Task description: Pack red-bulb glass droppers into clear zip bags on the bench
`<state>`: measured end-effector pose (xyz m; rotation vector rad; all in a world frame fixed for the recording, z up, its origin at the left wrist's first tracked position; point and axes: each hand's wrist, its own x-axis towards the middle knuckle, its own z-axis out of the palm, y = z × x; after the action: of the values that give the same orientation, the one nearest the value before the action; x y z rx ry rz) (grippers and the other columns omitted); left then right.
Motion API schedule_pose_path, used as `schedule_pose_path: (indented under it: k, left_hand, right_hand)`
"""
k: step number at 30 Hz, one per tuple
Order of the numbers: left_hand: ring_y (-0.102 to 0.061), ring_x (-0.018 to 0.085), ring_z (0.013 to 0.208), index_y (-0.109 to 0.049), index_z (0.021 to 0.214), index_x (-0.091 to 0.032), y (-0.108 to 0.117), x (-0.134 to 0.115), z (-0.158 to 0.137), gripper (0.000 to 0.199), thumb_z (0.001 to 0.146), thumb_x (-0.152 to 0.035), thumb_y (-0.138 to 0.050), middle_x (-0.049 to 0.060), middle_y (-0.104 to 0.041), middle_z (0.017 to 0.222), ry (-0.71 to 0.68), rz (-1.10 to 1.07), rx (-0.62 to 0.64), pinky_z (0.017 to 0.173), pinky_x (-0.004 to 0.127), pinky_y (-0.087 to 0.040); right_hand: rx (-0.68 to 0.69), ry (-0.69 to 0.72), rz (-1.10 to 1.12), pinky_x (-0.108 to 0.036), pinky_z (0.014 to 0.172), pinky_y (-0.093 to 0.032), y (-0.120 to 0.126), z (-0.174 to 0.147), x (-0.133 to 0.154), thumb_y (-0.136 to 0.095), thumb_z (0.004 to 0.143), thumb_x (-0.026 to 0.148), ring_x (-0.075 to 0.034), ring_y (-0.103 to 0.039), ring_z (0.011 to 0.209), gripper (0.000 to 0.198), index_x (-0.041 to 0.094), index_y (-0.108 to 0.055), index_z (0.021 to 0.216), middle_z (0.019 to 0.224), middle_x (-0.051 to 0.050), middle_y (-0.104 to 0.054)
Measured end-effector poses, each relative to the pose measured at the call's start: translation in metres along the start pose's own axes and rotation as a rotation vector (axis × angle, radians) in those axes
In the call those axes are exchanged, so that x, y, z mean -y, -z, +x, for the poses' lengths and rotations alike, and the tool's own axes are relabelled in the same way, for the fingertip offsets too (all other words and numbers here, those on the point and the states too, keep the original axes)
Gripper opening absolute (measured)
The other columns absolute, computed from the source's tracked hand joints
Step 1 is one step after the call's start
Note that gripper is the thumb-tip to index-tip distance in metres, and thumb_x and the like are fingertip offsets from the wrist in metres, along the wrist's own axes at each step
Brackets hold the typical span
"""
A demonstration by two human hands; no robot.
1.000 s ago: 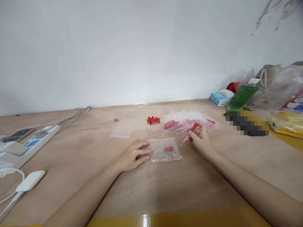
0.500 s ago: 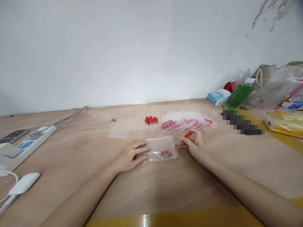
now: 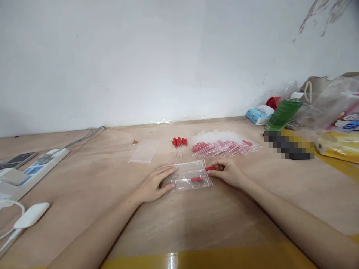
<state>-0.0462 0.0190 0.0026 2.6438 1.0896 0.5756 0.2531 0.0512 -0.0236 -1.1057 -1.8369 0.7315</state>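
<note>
A clear zip bag lies flat on the table with one red-bulbed dropper inside. My left hand rests at the bag's left end, thumb and fingers apart and touching its edge. At the bag's right-hand opening, my right hand pinches a second dropper by its red bulb; its clear stem points left into the bag. Behind the bag lies a small bunch of loose droppers. To their right is a fanned row of bags holding red-bulbed droppers.
Flat clear bags lie left of the bunch. A power strip, a phone and a white plug-like piece are at left. At right stand a tilted green bottle, a tissue pack and plastic bags.
My right hand has moved left and turned the dropper level, and its stem has gone into the bag's opening. My left hand stays at the bag's left end.
</note>
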Motion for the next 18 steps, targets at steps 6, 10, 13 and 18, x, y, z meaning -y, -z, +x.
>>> schedule_pose_path:
  k: [6,10,13,18]
  left_hand:
    - [-0.041,0.022,0.122,-0.039,0.131,-0.022,-0.001,0.001,0.0,0.049,0.086,-0.037,-0.049,0.008,-0.047,0.131,-0.002,0.001,0.0,0.104,0.044,-0.032]
    - [-0.041,0.022,0.122,-0.039,0.131,-0.022,-0.001,0.001,0.0,0.049,0.086,-0.037,-0.049,0.008,-0.047,0.131,-0.003,-0.007,-0.003,0.103,0.044,-0.033]
    - [-0.041,0.022,0.122,-0.039,0.131,-0.022,-0.001,0.001,0.001,0.049,0.086,-0.037,-0.05,0.008,-0.048,0.13,0.004,-0.003,-0.002,0.103,0.044,-0.032]
    - [-0.042,0.022,0.121,-0.041,0.13,-0.021,-0.003,0.002,0.0,0.048,0.085,-0.037,-0.05,0.008,-0.049,0.129,0.004,-0.008,-0.007,0.104,0.044,-0.032]
  right_hand:
    - [0.098,-0.011,-0.04,-0.023,0.051,-0.035,-0.009,0.003,-0.002,-0.067,0.066,0.031,-0.01,-0.046,0.056,0.017,0.019,-0.07,0.078,0.064,0.0,-0.055]
    - [0.157,-0.057,-0.022,-0.022,0.05,-0.035,-0.008,0.002,0.004,-0.063,0.069,0.028,-0.01,-0.047,0.055,0.019,0.017,-0.069,0.082,0.064,0.0,-0.056]
    - [0.232,-0.091,0.064,-0.022,0.049,-0.036,-0.011,0.0,0.013,-0.057,0.072,0.026,-0.01,-0.047,0.053,0.019,0.015,-0.066,0.085,0.063,0.0,-0.057]
    - [0.259,-0.092,0.148,-0.023,0.055,-0.04,-0.013,-0.002,0.018,-0.055,0.073,0.028,-0.012,-0.053,0.061,0.017,0.015,-0.062,0.081,0.07,-0.002,-0.06]
